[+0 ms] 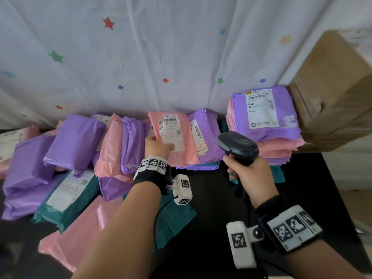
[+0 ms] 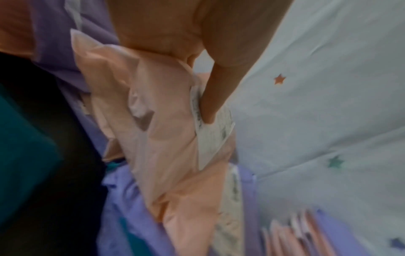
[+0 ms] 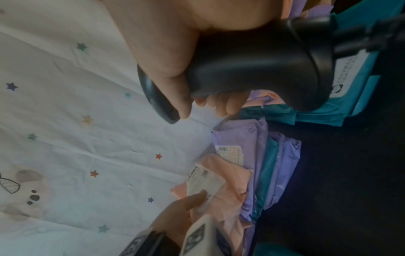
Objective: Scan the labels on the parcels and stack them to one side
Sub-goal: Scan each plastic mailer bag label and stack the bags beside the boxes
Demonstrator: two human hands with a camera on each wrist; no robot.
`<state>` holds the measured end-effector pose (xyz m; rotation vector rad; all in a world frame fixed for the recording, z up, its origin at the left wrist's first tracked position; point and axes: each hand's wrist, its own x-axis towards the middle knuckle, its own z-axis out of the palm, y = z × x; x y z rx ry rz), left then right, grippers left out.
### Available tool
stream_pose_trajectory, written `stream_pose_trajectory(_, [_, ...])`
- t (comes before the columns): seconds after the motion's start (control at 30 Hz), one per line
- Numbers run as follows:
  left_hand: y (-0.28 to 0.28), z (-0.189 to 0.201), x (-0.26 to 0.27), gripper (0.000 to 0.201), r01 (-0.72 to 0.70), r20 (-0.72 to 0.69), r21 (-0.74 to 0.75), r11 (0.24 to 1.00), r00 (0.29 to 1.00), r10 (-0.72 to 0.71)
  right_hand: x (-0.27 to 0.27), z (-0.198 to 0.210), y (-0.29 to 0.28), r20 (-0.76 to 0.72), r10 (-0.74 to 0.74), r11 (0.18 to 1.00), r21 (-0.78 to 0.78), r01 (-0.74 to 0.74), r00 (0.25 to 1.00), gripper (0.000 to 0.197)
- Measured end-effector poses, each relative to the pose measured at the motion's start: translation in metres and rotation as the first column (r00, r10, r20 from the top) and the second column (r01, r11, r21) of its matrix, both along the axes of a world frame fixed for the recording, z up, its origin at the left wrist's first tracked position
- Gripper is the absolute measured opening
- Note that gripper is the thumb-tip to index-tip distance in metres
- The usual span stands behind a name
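Left hand (image 1: 156,147) pinches the pink parcel (image 1: 174,137) label-up (barcode facing out) so the barcode scanner (image 1: 237,147) gripped in the right hand (image 1: 248,174) can read it.

Glossy plastic parcels (image 1: 76,141), matt scanner (image 1: 238,147)

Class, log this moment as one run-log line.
left hand: holds pink parcel | right hand: grips scanner | stack: right side

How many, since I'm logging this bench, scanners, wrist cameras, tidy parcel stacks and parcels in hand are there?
scanner: 1
wrist cameras: 2
tidy parcel stack: 1
pink parcel, held by the left hand: 1
Total: 5
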<state>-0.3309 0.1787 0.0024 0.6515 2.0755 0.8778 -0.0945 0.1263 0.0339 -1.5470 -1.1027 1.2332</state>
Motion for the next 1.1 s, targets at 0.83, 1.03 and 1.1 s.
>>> stream_pose_trajectory(0.83, [-0.048,0.062,0.054,0.039,0.21,0.055,0.414,0.886,0.965,-0.255,0.0,0.067,-0.041,0.025,0.075,0.986,0.146,-0.078,0.997,0.009])
stream_pose_trajectory(1.03, [-0.052,0.065,0.057,0.042,0.258,-0.04,0.393,0.883,0.964,-0.263,0.001,0.069,-0.046,0.032,0.056,0.986,0.155,-0.06,0.998,0.007])
stream_pose_trajectory(1.1, [-0.053,0.064,0.057,0.044,0.259,-0.036,0.386,0.886,0.963,-0.266,0.001,0.069,-0.047,0.027,0.05,0.986,0.159,-0.054,0.998,0.008])
